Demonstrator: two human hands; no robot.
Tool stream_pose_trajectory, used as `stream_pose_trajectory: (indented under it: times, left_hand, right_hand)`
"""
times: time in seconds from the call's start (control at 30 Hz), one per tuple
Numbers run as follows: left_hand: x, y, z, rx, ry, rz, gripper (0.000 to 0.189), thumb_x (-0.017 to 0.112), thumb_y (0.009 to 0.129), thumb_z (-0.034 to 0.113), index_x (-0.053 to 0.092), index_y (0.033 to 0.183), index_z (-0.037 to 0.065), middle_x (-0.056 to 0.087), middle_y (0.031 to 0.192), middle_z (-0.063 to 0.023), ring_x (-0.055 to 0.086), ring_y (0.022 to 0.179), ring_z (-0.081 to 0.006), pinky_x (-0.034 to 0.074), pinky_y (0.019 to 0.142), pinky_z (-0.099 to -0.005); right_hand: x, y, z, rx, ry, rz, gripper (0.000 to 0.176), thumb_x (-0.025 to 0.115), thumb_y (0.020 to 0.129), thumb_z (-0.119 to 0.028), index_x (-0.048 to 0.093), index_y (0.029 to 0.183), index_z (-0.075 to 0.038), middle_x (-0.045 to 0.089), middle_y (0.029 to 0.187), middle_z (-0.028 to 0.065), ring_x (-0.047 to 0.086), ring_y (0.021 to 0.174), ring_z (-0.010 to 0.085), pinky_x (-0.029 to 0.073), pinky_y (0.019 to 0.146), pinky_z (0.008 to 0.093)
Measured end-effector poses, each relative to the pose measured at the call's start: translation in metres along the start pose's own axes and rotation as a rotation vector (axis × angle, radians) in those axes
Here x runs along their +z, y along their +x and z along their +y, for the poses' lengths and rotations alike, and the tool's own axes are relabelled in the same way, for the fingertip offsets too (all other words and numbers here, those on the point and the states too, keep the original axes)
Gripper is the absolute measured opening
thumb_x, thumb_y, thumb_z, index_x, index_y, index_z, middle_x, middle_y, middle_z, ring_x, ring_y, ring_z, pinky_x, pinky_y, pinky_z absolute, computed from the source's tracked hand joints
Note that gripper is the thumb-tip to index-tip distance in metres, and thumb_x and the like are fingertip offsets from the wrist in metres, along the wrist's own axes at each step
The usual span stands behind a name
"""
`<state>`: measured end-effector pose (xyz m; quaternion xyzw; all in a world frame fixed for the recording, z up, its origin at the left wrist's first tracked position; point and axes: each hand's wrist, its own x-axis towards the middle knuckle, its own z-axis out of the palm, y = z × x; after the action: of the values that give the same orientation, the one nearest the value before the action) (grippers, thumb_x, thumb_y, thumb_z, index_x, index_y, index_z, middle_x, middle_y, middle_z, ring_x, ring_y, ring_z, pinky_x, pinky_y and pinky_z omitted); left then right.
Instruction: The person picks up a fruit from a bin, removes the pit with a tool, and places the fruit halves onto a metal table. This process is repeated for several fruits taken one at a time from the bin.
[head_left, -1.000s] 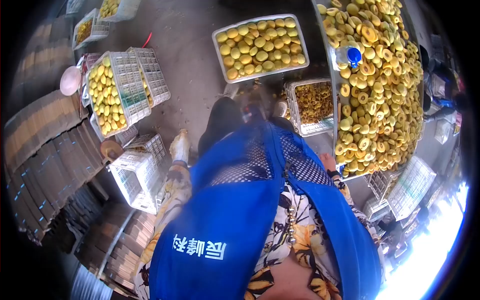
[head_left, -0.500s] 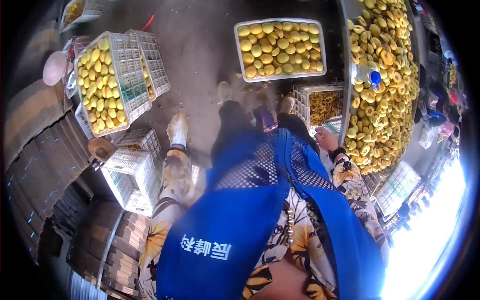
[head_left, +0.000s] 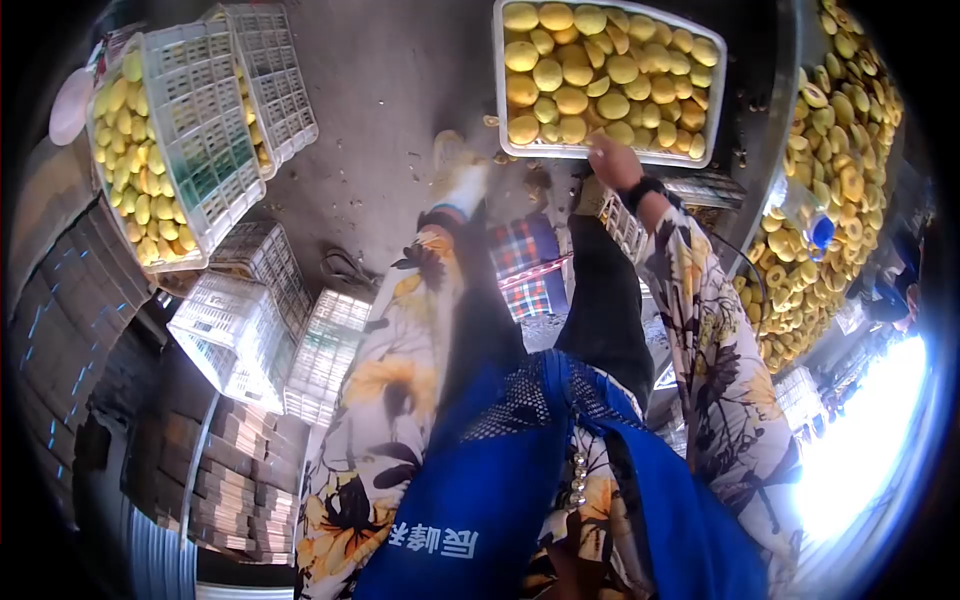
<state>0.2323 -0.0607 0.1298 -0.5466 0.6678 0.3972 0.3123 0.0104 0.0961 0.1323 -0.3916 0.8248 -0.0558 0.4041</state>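
A white plastic crate (head_left: pixel 715 110) full of halved yellow fruit (head_left: pixel 612 106) rests on the floor ahead of me. My right hand (head_left: pixel 614 164), bare with a dark band at the wrist, is at its near rim, fingers bent over the edge beside the fruit. My left hand (head_left: pixel 462 185), in a pale glove, reaches forward over the floor, just short of the crate's near left corner. Motion smears its fingers. Between my legs is a plaid cloth-covered thing (head_left: pixel 527 265).
At right, a metal-edged table (head_left: pixel 785 130) carries a heap of halved fruit with a blue-capped bottle (head_left: pixel 818 232) on it. Fruit-filled crates (head_left: pixel 205 130) stand at left, other white crates (head_left: pixel 225 335) behind them. Stacked brown boards (head_left: pixel 85 310) line the far left.
I have bent lower, and the crate ahead looks larger. My right hand has gone from beside the table to the crate's rim. The left hand has swung forward and right, toward the crate.
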Motion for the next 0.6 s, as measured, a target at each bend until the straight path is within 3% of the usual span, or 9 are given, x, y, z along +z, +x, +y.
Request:
stream_pose_trajectory:
  times: [0.1, 0.13, 0.23, 0.27, 0.37, 0.4, 0.5, 0.53, 0.6]
  left_hand:
    - [0.025, 0.012, 0.006, 0.357, 0.217, 0.047, 0.022, 0.047, 0.079, 0.020, 0.059, 0.091, 0.008, 0.061, 0.094, -0.0172, 0.059, 0.088, -0.0361, 0.048, 0.072, -0.0448]
    - [0.020, 0.005, 0.017, 0.358, 0.063, 0.020, 0.018, 0.047, 0.077, 0.011, 0.056, 0.092, 0.008, 0.060, 0.090, -0.0148, 0.059, 0.084, -0.0363, 0.049, 0.069, -0.0453]
    - [0.076, 0.039, -0.015, 0.423, 0.227, 0.081, 0.022, 0.049, 0.076, 0.013, 0.055, 0.097, 0.009, 0.060, 0.091, -0.0134, 0.059, 0.083, -0.0356, 0.049, 0.068, -0.0448]
    - [0.057, 0.028, -0.002, 0.567, 0.454, 0.023, 0.021, 0.051, 0.075, 0.013, 0.055, 0.096, 0.010, 0.059, 0.093, -0.0138, 0.059, 0.083, -0.0342, 0.049, 0.068, -0.0441]
    - [0.067, 0.020, -0.006, 0.481, 0.323, 0.035, 0.020, 0.053, 0.073, 0.012, 0.056, 0.093, 0.010, 0.059, 0.092, -0.0122, 0.060, 0.079, -0.0333, 0.049, 0.066, -0.0435]
    - [0.074, 0.019, -0.012, 0.522, 0.289, 0.128, 0.023, 0.055, 0.071, 0.011, 0.056, 0.095, 0.012, 0.060, 0.090, -0.0095, 0.060, 0.076, -0.0321, 0.050, 0.063, -0.0420]
    - [0.090, 0.018, -0.024, 0.490, 0.193, 0.062, 0.027, 0.044, 0.079, 0.008, 0.054, 0.104, 0.009, 0.058, 0.092, -0.0126, 0.058, 0.079, -0.0318, 0.048, 0.068, -0.0433]
    - [0.090, 0.017, -0.024, 0.504, 0.218, 0.087, 0.026, 0.046, 0.078, 0.008, 0.055, 0.103, 0.010, 0.059, 0.091, -0.0106, 0.059, 0.077, -0.0309, 0.048, 0.065, -0.0421]
    - [0.090, 0.013, -0.020, 0.529, 0.264, 0.132, 0.026, 0.051, 0.074, 0.008, 0.056, 0.100, 0.012, 0.060, 0.089, -0.0065, 0.061, 0.073, -0.0291, 0.050, 0.059, -0.0398]
  right_hand:
    - [0.022, 0.047, -0.018, -0.076, 0.121, 0.026, 0.036, 0.053, 0.078, -0.018, 0.052, 0.113, -0.008, 0.060, 0.100, 0.0155, 0.056, 0.092, 0.0332, 0.045, 0.079, 0.0399]
    - [0.035, 0.060, -0.019, -0.087, 0.165, 0.002, 0.039, 0.055, 0.077, -0.017, 0.051, 0.115, -0.007, 0.059, 0.103, 0.0155, 0.055, 0.096, 0.0325, 0.044, 0.082, 0.0392]
    - [0.073, 0.096, -0.022, -0.214, 0.021, -0.085, 0.050, 0.059, 0.074, -0.013, 0.046, 0.121, -0.006, 0.054, 0.113, 0.0166, 0.050, 0.105, 0.0317, 0.041, 0.088, 0.0384]
    - [0.088, 0.108, -0.019, -0.244, -0.026, -0.158, 0.058, 0.062, 0.071, -0.009, 0.041, 0.124, -0.005, 0.051, 0.117, 0.0176, 0.047, 0.108, 0.0327, 0.039, 0.090, 0.0385]
    - [0.131, 0.124, -0.011, -0.288, -0.028, -0.168, 0.058, 0.062, 0.071, -0.006, 0.040, 0.124, -0.004, 0.049, 0.119, 0.0175, 0.046, 0.109, 0.0333, 0.040, 0.089, 0.0379]
    - [0.145, 0.125, -0.008, -0.219, -0.021, -0.222, 0.058, 0.062, 0.068, -0.005, 0.041, 0.122, -0.004, 0.049, 0.117, 0.0162, 0.047, 0.106, 0.0341, 0.041, 0.087, 0.0385]
    - [0.130, 0.103, -0.010, -0.495, -0.116, 0.131, 0.053, 0.062, 0.065, -0.003, 0.045, 0.115, -0.005, 0.051, 0.109, 0.0157, 0.049, 0.098, 0.0342, 0.042, 0.080, 0.0398]
    - [0.120, 0.099, -0.013, -0.495, -0.110, 0.130, 0.043, 0.061, 0.065, -0.004, 0.048, 0.105, -0.006, 0.051, 0.099, 0.0142, 0.050, 0.090, 0.0330, 0.043, 0.074, 0.0403]
    - [0.108, 0.096, -0.008, -0.556, -0.075, 0.086, 0.037, 0.061, 0.066, -0.006, 0.048, 0.101, -0.006, 0.051, 0.096, 0.0133, 0.050, 0.088, 0.0326, 0.042, 0.073, 0.0402]
